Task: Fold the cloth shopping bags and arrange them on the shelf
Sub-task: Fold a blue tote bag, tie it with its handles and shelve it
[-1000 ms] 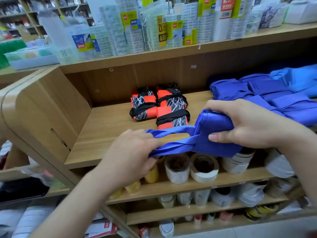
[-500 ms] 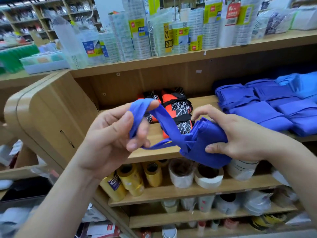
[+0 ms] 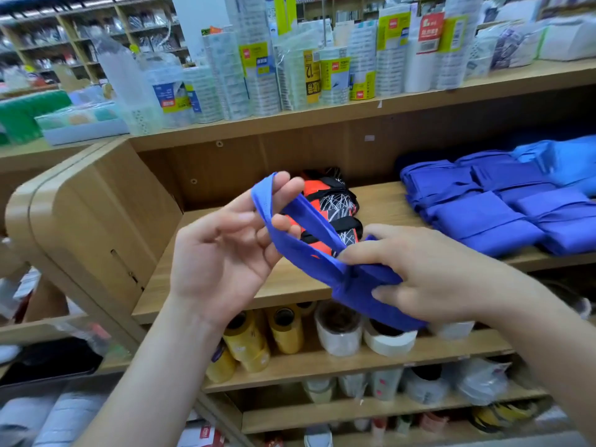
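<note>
While folded bags [image 3: 483, 217] fill the shelf [image 3: 225, 285], my right hand [image 3: 429, 279] squeezes one unfinished blue bag [image 3: 380, 301]; my left hand [image 3: 222, 253] hooks its strap [image 3: 316, 221].

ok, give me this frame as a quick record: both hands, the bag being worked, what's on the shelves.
left hand: fingers hooked through the handle loop, raised
right hand: grips the bunched blue bag
bag status: folded into a bundle, held in front of the shelf, not yet placed
shelf: orange-black bags in the middle, folded blue bags stacked at right
shelf below: tape rolls
</note>
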A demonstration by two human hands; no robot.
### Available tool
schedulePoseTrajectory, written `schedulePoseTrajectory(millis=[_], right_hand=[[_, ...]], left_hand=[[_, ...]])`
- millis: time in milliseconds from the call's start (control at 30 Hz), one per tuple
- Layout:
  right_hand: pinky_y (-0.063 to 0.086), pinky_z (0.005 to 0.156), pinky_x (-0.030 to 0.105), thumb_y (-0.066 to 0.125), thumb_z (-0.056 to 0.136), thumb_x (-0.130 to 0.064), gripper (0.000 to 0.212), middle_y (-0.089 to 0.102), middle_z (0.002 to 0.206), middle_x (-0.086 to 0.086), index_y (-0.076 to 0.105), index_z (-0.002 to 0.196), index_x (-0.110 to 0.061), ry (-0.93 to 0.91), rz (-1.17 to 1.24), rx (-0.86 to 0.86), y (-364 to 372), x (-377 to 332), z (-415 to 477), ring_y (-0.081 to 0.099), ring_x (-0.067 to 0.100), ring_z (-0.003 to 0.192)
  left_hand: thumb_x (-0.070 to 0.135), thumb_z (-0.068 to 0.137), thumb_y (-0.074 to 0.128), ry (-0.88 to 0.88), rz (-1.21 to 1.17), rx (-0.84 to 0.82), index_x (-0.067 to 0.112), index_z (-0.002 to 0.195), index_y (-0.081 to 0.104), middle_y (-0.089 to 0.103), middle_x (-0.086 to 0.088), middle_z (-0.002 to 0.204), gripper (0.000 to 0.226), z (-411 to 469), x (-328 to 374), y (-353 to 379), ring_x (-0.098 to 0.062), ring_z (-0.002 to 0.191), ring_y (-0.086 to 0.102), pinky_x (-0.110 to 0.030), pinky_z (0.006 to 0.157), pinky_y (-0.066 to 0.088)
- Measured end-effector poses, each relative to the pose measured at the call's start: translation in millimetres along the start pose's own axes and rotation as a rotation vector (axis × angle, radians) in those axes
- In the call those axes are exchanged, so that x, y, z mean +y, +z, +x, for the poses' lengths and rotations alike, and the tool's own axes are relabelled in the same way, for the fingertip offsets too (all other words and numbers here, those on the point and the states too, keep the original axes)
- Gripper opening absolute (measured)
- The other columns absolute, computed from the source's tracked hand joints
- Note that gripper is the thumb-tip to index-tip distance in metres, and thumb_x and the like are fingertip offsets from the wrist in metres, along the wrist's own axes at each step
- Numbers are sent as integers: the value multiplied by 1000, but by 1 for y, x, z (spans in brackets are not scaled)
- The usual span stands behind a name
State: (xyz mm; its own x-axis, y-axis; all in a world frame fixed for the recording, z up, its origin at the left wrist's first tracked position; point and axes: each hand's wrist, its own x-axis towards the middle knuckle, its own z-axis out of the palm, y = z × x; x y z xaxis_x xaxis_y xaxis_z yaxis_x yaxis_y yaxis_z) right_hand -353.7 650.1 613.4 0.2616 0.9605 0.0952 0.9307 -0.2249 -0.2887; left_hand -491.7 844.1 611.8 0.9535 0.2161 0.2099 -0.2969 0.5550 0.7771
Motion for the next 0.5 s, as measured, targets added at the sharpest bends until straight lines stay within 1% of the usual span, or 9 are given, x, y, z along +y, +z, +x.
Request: schedulePoseTrajectory(millis=[67,100,167,200,267,333,367,433,500], right_hand=[[44,88,29,69,79,-11,54,52,107,-20,58,116,-49,6,155,-121,-5,6,3,53,5,102],[42,88,23,71,78,-8,54,54,104,-25,60,109,-50,5,215,-167,-8,8,4,52,-1,102],[38,81,12,74,77,-4,58,54,97,-32,55,92,-56,6,292,-242,-12,12,6,52,-10,96],[37,77,9,75,76,-3,60,55,92,-34,54,86,-58,4,323,-277,-13,14,7,52,-13,91],[39,73,10,75,75,1,63,58,84,-34,58,77,-59,-14,395,-355,-17,18,9,54,-11,84],[46,79,17,76,74,3,56,64,90,-30,65,87,-51,-45,422,-437,-19,16,11,59,-7,88],[47,87,21,77,73,3,53,65,97,-26,66,95,-44,-62,407,-471,-19,15,13,60,-3,95],[42,97,19,79,72,2,54,64,106,-23,63,100,-42,-106,367,-513,-19,14,18,57,-2,104],[42,92,15,79,72,5,53,66,108,-19,65,102,-36,-127,422,-545,-17,16,19,59,1,104]], left_hand=[[-8,53,57,-27,118,163,3,114,69,71,-11,106,63,-1,-4,-8,-19,78,68,-30,73,57],[-15,50,55,-44,236,231,5,112,68,72,-11,101,66,-2,-6,-13,-21,83,69,-31,72,57],[-25,50,64,-21,553,323,16,115,61,70,-7,103,77,-2,-4,-21,-23,98,67,-36,77,58],[-26,51,71,39,770,321,25,123,56,66,-3,113,89,-3,0,-23,-21,108,63,-37,84,56],[-17,61,75,268,1281,144,42,142,36,45,9,144,108,-4,10,-19,-12,132,45,-36,103,45],[1,65,72,565,1855,-127,39,152,21,20,7,161,108,1,13,-7,-18,147,21,-37,118,26],[7,67,71,687,2062,-258,35,152,24,17,0,162,101,5,12,1,-24,149,16,-41,120,20],[12,73,72,746,2212,-484,27,139,50,29,-7,158,71,12,9,17,-31,148,19,-51,116,26],[18,77,75,586,2064,-599,21,101,75,56,-2,139,24,15,13,23,-25,143,34,-50,111,34]])
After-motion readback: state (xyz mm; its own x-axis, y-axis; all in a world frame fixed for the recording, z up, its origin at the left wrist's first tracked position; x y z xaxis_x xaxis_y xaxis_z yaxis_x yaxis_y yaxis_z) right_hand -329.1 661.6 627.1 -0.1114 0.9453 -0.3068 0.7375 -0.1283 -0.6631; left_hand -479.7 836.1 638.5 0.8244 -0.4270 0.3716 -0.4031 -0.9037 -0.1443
